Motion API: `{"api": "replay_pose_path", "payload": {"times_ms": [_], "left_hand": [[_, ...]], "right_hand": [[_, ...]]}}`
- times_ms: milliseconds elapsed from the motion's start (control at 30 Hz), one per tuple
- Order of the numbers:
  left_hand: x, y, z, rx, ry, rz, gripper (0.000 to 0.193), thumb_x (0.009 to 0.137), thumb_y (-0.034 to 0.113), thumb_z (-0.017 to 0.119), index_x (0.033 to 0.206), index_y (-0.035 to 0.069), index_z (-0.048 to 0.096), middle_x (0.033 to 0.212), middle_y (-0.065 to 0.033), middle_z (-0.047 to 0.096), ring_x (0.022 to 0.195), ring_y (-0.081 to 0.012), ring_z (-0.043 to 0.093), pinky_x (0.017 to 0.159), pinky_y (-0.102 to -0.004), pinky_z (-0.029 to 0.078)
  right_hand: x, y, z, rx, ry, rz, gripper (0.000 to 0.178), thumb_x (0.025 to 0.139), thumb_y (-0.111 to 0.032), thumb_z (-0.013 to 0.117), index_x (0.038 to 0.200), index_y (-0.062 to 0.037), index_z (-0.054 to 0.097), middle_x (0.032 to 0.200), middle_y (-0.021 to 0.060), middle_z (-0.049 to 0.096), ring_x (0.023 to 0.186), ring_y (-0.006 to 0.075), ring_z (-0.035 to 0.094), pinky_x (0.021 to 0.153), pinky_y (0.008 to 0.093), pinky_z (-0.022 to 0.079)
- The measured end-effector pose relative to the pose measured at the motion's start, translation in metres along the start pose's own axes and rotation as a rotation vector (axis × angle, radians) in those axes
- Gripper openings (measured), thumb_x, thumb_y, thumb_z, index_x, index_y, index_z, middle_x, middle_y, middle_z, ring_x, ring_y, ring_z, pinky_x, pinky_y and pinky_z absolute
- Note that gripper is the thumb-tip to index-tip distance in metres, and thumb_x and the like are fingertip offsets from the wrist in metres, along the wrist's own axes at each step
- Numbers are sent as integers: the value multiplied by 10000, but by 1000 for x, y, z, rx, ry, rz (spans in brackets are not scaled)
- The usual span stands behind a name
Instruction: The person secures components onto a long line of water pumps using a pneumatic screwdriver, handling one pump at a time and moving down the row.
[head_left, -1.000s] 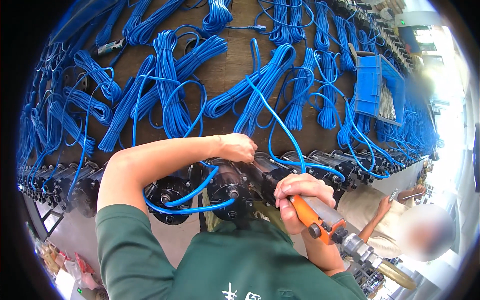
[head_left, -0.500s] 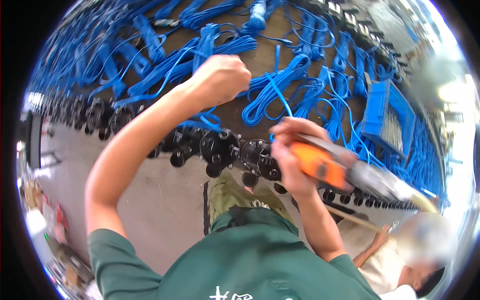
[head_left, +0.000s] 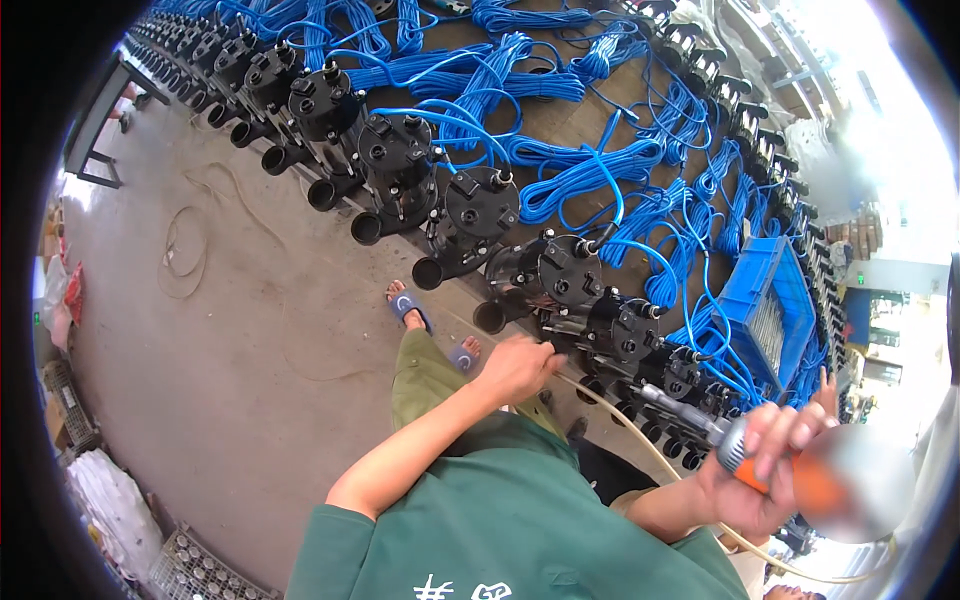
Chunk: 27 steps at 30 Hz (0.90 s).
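My right hand (head_left: 760, 465), at the right, is wrapped round an orange and grey power screwdriver (head_left: 690, 412). Its metal shaft points up and left toward the row of black pump-like units, and its rear end is blurred. My left hand (head_left: 520, 368) is a closed fist in front of those units, just below one black unit (head_left: 555, 272). A thin tan hose (head_left: 640, 435) runs beside its fingers; whether the fingers grip the hose or something small cannot be made out. Blue cables come from the tops of several units.
Bundled blue cables (head_left: 590, 165) cover the brown surface behind the front row. A blue crate (head_left: 762, 310) of thin rods stands at the right. Another row of black units (head_left: 735, 95) lines the far side. Wire baskets (head_left: 205, 565) stand on the floor at lower left.
My left hand has drawn back from over the blue cables to in front of the black units. My right hand has moved right and down with the screwdriver, whose shaft now shows. The view has shifted.
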<state>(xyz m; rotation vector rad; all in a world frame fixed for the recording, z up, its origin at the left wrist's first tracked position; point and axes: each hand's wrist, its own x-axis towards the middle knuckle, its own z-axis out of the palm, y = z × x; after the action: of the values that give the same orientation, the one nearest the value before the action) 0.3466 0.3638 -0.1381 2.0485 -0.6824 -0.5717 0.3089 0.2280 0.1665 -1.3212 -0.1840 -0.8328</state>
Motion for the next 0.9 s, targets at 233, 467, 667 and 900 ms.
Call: {"api": "replay_pose_path", "payload": {"times_ms": [233,467,667,900], "left_hand": [[33,-2,30,-2187,316,-574,216,1048,178,448,1072,13,585,831,-87,598,681,-207,522,658,-366,464],[46,-5,48,-2470,417,-380,170,1017,104,455,1068,-13,567,843,-112,578,686,-198,489,676,-354,448],[44,-12,54,-2401,421,-390,182,1017,120,455,1048,-20,568,848,-112,581,695,-190,485,678,-348,440],[45,-12,48,-2391,409,-356,166,1014,124,463,1008,13,586,831,-111,616,666,-191,494,671,-351,442]], "right_hand": [[-23,66,12,-103,30,213,465,773,-37,554,1230,43,520,1008,160,591,613,133,559,621,296,505],[-37,96,13,-180,-6,230,439,749,-11,560,1185,42,554,958,168,618,579,138,555,574,288,509],[-40,127,7,-154,-72,226,423,784,-1,570,1206,33,549,996,168,626,623,145,566,627,308,507],[-39,158,2,-172,-149,231,299,807,49,554,1102,10,516,966,161,590,629,164,562,635,323,514]]}}
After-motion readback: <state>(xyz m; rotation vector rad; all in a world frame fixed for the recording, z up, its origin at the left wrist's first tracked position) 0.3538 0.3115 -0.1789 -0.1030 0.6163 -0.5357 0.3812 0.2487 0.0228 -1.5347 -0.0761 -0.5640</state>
